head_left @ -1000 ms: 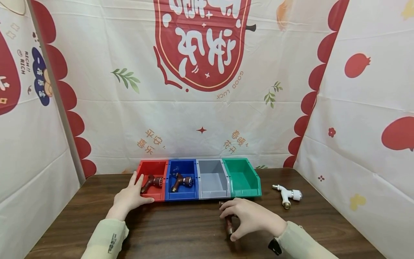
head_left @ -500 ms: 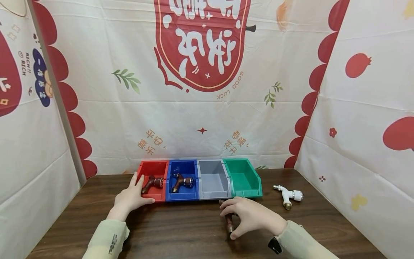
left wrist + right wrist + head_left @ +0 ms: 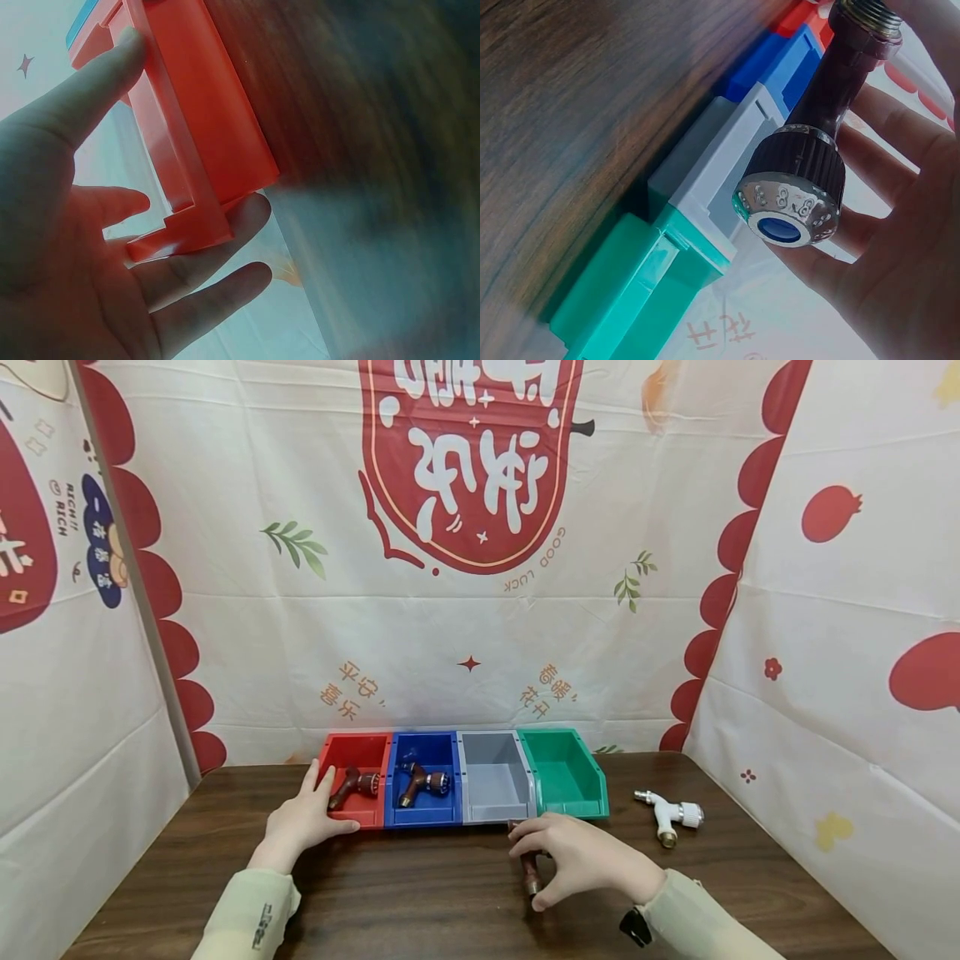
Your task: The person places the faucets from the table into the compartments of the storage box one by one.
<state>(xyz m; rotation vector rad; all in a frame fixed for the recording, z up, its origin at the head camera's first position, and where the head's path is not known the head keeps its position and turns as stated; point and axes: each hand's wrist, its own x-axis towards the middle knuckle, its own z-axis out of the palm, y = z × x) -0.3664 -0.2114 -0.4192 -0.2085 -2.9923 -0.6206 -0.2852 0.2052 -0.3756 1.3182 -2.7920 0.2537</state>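
Observation:
In the head view, my left hand [image 3: 303, 818] rests at the left side of the red bin [image 3: 360, 818], fingers spread and fairly straight. The left wrist view shows its thumb on the rim of the red bin [image 3: 187, 142] and other fingers by the corner. My right hand [image 3: 585, 856] holds a dark brown tap [image 3: 531, 870] in front of the grey bin [image 3: 498, 814]. Its ribbed knob with a blue-centred cap shows close up on the tap [image 3: 795, 169] in the right wrist view, with brass threads at the other end.
One brown tap [image 3: 352, 783] lies in the red bin, another brown tap [image 3: 423, 781] in the blue bin [image 3: 423, 818]. A green bin [image 3: 573, 808] ends the row. The white tap [image 3: 666, 814] lies on the wooden table [image 3: 420, 893] at right. Printed cloth [image 3: 420, 635] encloses the back and sides.
My right hand has shifted very slightly toward the bins with the brown tap. The left hand keeps its place at the red bin.

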